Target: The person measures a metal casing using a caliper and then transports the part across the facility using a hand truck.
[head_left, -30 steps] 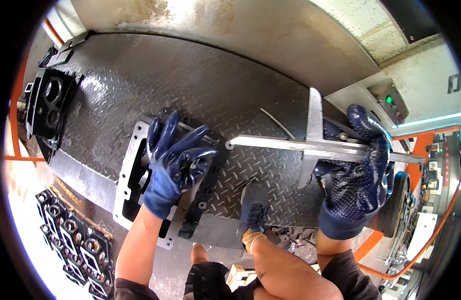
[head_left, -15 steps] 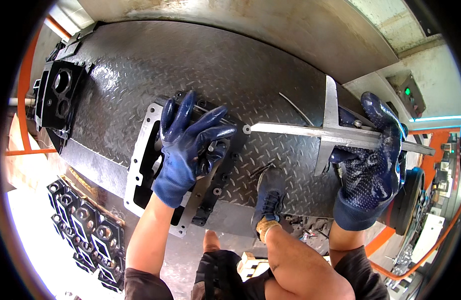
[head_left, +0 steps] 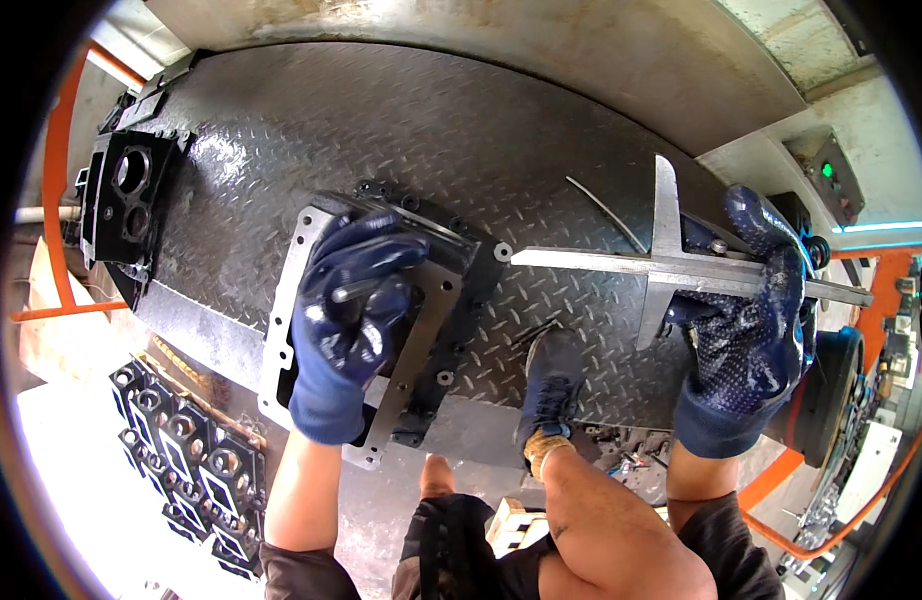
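My right hand [head_left: 746, 310], in a dark blue coated glove, grips a large metal vernier caliper [head_left: 591, 260]. The caliper's beam points left, its tip close to a round boss on the black cast housing [head_left: 451, 330]. This housing lies on the tread-plate table and has a bare machined frame-like face with bolt holes. My left hand [head_left: 349, 290], gloved the same way, is over the housing's opening with its fingers curled inward. Something small and shiny shows between those fingers, but its kind cannot be made out.
Another black housing with two round bores [head_left: 131, 195] stands at the table's left end. A thin rod [head_left: 606, 213] lies near the caliper. My shoe [head_left: 553, 385] rests on the near table edge. Several black castings [head_left: 186, 460] sit low at left; an orange rail [head_left: 59, 200] stands beyond.
My left hand has moved left over the housing, and its spread fingers have curled in. My right hand keeps the caliper in nearly the same place; the whole view has shifted slightly.
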Tool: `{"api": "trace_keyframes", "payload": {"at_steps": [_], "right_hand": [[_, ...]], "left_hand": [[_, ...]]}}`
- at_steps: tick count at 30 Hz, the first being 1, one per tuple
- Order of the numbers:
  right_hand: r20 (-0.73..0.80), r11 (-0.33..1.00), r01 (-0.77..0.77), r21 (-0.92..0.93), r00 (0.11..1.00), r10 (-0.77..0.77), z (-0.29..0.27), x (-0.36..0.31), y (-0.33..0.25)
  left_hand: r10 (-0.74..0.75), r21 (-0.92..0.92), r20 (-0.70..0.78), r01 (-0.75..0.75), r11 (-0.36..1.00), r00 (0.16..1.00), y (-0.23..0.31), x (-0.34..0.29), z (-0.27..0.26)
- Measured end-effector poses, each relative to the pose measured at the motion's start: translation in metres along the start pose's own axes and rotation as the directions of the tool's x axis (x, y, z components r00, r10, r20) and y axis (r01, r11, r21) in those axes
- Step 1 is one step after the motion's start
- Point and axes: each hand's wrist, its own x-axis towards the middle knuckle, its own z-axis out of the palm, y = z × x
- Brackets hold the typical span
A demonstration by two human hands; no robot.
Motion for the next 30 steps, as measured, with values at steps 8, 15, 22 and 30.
{"api": "trace_keyframes", "payload": {"at_steps": [8,15,22,30], "right_hand": [[0.131,0.822,-0.427,0.377,0.903,0.409,0.006,0.002,-0.018],[0.272,0.324,-0.648,0.689,0.646,0.713,0.015,0.002,-0.038],[0.319,0.309,-0.620,0.721,0.693,0.646,0.014,-0.003,-0.036],[0.303,0.297,-0.639,0.710,0.658,0.689,0.015,-0.005,-0.037]], "left_hand": [[-0.490,-0.535,0.185,0.506,0.677,0.852,0.047,-0.051,-0.009],[-0.418,-0.438,0.244,0.484,0.758,0.875,0.061,-0.070,-0.010],[-0.532,-0.611,0.212,0.536,0.583,0.820,0.064,-0.049,-0.008],[-0.598,-0.667,0.282,0.601,0.440,0.750,0.079,-0.070,0.020]]}}
